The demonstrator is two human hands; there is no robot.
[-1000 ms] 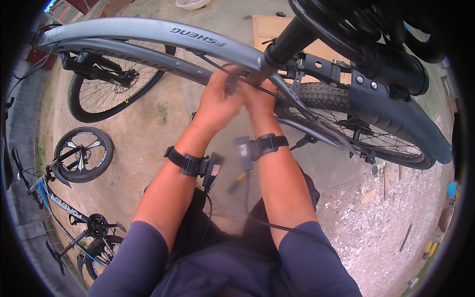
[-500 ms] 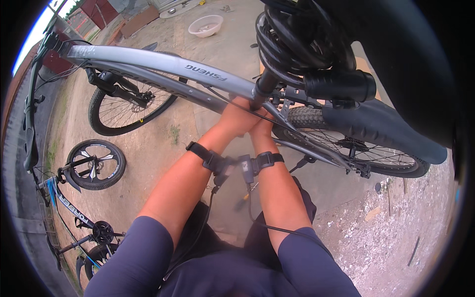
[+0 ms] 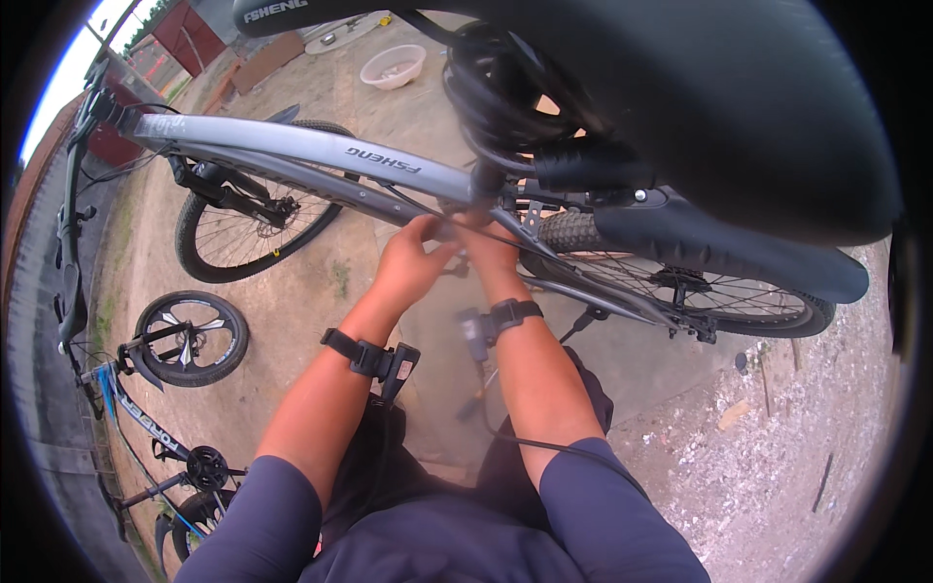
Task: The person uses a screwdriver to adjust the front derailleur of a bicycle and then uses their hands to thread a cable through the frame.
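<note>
A grey bicycle [image 3: 282,141] stands across the view in front of me, its frame running from the handlebar at left to the rear wheel [image 3: 739,301] at right. Just below the top tube, my left hand [image 3: 408,262] is beside the seat tube, thumb and fingers apart with nothing visible between them. My right hand [image 3: 491,251] is against the seat tube, below the seat clamp; its fingers are blurred and partly hidden. Above both hands, a coiled black cable lock [image 3: 491,92] hangs under the black saddle [image 3: 739,107].
A second bicycle [image 3: 160,437] stands at lower left, its wheel [image 3: 191,338] on the ground. A pale basin [image 3: 394,68] sits farther back. White gravelly debris [image 3: 709,476] covers the ground at right. A black mudguard [image 3: 719,243] covers the rear tyre.
My left hand has come away from my right hand, down and to the left. The saddle looms larger in view as my viewpoint shifts. My right hand stays by the seat tube.
</note>
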